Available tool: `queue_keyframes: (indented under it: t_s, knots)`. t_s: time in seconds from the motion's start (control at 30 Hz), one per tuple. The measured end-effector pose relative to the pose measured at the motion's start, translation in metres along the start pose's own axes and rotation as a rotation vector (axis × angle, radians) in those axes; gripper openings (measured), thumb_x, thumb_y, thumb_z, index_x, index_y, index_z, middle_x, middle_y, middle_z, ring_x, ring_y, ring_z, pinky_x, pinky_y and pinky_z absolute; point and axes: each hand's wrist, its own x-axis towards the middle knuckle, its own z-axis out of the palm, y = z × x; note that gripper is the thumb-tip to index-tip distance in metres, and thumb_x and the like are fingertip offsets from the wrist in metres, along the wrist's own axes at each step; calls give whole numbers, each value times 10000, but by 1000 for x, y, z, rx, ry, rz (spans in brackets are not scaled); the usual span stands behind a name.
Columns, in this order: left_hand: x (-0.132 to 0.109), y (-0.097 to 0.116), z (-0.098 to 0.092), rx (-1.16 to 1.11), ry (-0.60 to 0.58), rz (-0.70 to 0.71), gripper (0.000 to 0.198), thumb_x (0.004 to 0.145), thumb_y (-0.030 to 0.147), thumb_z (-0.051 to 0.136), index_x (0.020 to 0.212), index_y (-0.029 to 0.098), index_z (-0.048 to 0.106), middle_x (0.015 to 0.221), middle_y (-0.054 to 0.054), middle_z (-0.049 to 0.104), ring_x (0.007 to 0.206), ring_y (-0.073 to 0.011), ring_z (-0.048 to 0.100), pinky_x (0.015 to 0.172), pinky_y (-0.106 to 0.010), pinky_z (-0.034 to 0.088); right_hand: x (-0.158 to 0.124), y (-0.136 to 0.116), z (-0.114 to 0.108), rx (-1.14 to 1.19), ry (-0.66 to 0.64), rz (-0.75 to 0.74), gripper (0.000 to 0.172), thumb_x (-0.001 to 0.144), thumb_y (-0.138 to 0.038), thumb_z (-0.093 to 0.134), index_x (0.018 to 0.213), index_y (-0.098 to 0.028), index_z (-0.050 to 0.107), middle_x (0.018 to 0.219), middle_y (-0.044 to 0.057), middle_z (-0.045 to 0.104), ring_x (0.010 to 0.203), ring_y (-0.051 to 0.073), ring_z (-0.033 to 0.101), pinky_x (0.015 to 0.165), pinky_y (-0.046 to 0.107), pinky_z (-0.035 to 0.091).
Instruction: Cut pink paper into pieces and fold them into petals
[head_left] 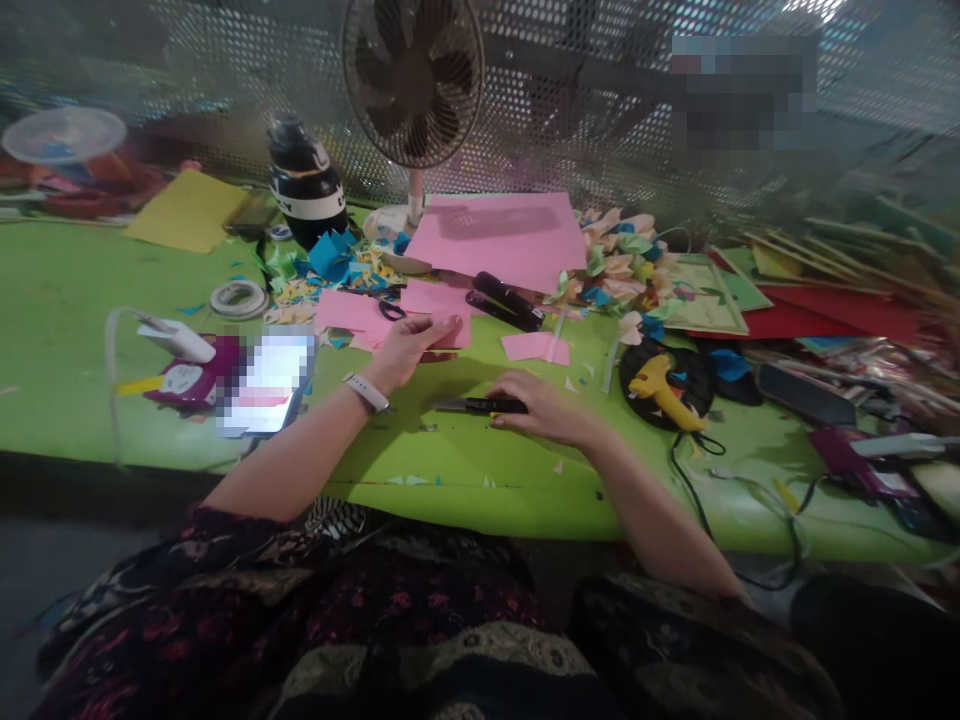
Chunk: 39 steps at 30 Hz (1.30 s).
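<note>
In my right hand (536, 405) is a black utility knife (496, 405), held low over the green table with its blade (451, 404) pointing left. My left hand (409, 350), a white band on its wrist, is at the near edge of some pink paper pieces (346, 312). Its fingers are pressed together, and whatever is between them, if anything, I cannot make out. Just beyond lie scissors (391, 310) with dark handles and a black stapler (506, 302). A smaller pink piece (534, 347) rests beyond my right hand.
Pink sheets (502, 235) lie before a standing fan (412, 75). A black bottle (306, 190), tape roll (238, 298) and phone (271, 380) are left. Paper flowers (626, 255), a yellow glue gun (664, 390) and its cord (679, 470) are right.
</note>
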Motion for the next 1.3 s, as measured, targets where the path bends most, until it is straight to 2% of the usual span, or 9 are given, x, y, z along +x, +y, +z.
queue_keyframes:
  t_s: [0.17,0.27,0.4,0.5,0.6,0.73,0.97,1.13,1.3]
  knots:
    - [2,0,0,-35,36,-5,475,553,475,996,823,164,761,858,-23,779,846,-153,746,804,-290,617,-1,5,0,11,-6,-5,162,911,-331,747,1041,-240,717,1032,77,697,1020,277,633,924,465,521]
    - [3,0,0,-53,31,-16,483,551,468,1002,805,143,750,855,-48,786,862,-169,761,827,-294,604,-3,9,-3,4,56,-1,166,916,-327,736,1049,-230,712,1038,85,701,1013,279,639,925,467,525]
    - [3,1,-1,-103,38,-23,467,556,451,1004,714,147,687,794,-29,766,843,-169,766,825,-296,599,-6,10,-9,-87,286,5,205,949,-361,702,1103,-226,708,1079,104,707,1034,299,650,920,481,533]
    - [4,1,-1,-123,42,-34,458,553,433,1008,722,147,692,794,-29,763,844,-172,768,830,-301,599,-9,10,-13,-231,494,-11,246,989,-338,648,1210,-238,685,1164,118,707,1136,324,636,993,517,509]
    - [3,1,-1,-115,39,-37,462,551,443,1007,750,141,720,812,-47,771,846,-178,766,834,-311,601,-10,11,-14,-370,589,24,298,1011,-314,607,1300,-258,656,1202,116,703,1163,332,629,1024,536,496]
    - [1,2,1,-104,31,-34,453,555,452,1007,740,142,732,815,-58,777,843,-180,762,845,-321,606,-11,10,-13,-496,593,80,309,1029,-293,574,1328,-257,643,1196,116,701,1124,330,636,1006,536,502]
    - [-2,2,5,-79,0,-45,447,573,454,1001,760,136,747,798,-42,767,786,-151,753,828,-304,621,-9,11,-7,-567,540,59,323,1031,-244,560,1344,-230,637,1218,130,680,1136,326,627,1003,515,499]
    - [-4,-1,9,-32,-4,-61,393,676,449,957,786,132,753,791,-50,765,721,-151,738,787,-332,644,-7,16,0,-598,481,9,333,1031,-258,549,1344,-182,633,1211,162,674,1126,340,611,989,511,509]
    - [-6,-4,10,19,-106,-72,348,674,230,958,958,132,783,923,-83,804,790,-143,747,843,-315,620,-6,18,0,-584,455,-1,330,1054,-300,502,1329,-177,638,1195,161,671,1122,328,597,1003,503,499]
